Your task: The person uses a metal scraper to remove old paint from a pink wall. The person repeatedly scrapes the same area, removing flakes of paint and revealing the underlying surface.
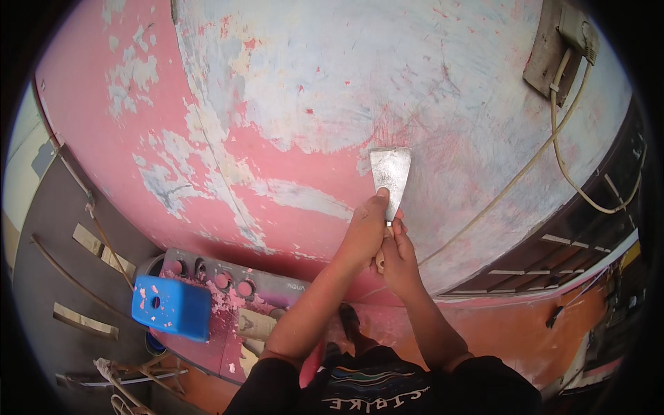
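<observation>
Both my hands are closed around a paint scraper (390, 168) with a broad metal blade and a wooden handle (381, 261). My left hand (371, 223) grips the upper handle, its thumb lying along the lower blade. Lower down and to the right, my right hand (400, 254) wraps the handle. The blade's wide edge points up and rests at or very near the wall (311, 166), beside the border of the pink paint. Left of the blade, pink paint remains in a ragged patch; above and right of it, the surface is pale grey-white with pink traces.
A twin-tub style washing machine (262, 277) stands below the wall at left, strewn with pink flakes. On it sits an upturned blue plastic stool (176, 308). A cable (498, 199) hangs from an electrical socket box (576, 33) at right. Orange floor (519, 332) lies below.
</observation>
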`<state>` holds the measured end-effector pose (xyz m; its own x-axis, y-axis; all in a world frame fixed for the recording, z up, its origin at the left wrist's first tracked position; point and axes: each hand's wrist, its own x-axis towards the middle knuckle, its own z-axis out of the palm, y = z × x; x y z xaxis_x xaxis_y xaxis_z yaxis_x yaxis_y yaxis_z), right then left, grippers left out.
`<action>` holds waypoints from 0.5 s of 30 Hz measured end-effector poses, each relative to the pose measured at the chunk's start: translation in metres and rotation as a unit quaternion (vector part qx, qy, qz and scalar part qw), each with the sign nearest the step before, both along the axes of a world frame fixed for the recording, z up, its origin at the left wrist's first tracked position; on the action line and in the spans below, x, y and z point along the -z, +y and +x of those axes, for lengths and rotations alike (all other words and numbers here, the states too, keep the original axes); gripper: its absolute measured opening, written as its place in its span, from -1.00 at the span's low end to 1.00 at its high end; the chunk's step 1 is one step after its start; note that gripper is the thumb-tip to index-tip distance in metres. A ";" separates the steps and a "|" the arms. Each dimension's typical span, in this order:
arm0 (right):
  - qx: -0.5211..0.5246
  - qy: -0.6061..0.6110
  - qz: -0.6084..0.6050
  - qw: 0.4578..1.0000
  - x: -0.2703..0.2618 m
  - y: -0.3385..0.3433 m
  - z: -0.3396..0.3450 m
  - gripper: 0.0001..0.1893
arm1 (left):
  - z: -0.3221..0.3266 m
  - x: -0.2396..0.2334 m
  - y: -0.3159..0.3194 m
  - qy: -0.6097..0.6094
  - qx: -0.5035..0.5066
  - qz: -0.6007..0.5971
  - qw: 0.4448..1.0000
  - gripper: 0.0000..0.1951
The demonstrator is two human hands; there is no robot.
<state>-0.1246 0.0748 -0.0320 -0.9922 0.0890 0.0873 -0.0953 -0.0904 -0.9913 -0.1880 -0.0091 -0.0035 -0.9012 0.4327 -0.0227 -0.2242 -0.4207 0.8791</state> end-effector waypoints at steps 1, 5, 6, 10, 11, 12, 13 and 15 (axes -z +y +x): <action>0.021 -0.005 -0.021 1.000 0.001 -0.004 0.002 -0.79 | 0.001 0.000 -0.001 0.005 0.007 -0.016 1.000 -0.51; -0.002 0.036 -0.033 0.999 0.002 -0.011 -0.002 -0.80 | 0.000 -0.007 -0.010 0.055 0.011 -0.017 0.998 -0.50; -0.010 0.029 -0.034 0.999 0.002 -0.013 -0.002 -0.81 | 0.000 -0.008 -0.013 0.019 0.023 -0.041 0.999 -0.50; -0.007 -0.002 -0.048 0.999 -0.001 -0.016 -0.002 -0.85 | -0.001 -0.006 -0.017 -0.007 0.047 0.001 0.999 -0.50; 0.002 -0.063 -0.042 0.997 -0.001 -0.015 0.000 -0.85 | -0.001 -0.004 -0.017 -0.040 0.064 0.001 0.997 -0.50; -0.004 -0.023 -0.054 0.998 -0.002 -0.015 0.001 -0.85 | -0.001 -0.001 -0.016 0.000 0.052 0.007 0.999 -0.51; -0.005 -0.024 -0.055 0.998 -0.001 -0.015 0.003 -0.86 | 0.000 0.001 -0.015 0.008 0.051 -0.009 0.999 -0.51; -0.011 -0.021 -0.061 0.998 0.000 -0.014 0.005 -0.87 | 0.000 0.006 -0.013 0.009 0.043 -0.016 0.999 -0.52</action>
<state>-0.1191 0.0613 -0.0317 -0.9965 0.0753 0.0358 -0.0511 -0.2121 -0.9759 -0.1878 -0.0221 -0.0090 -0.8608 0.5084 -0.0227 -0.2433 -0.3719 0.8958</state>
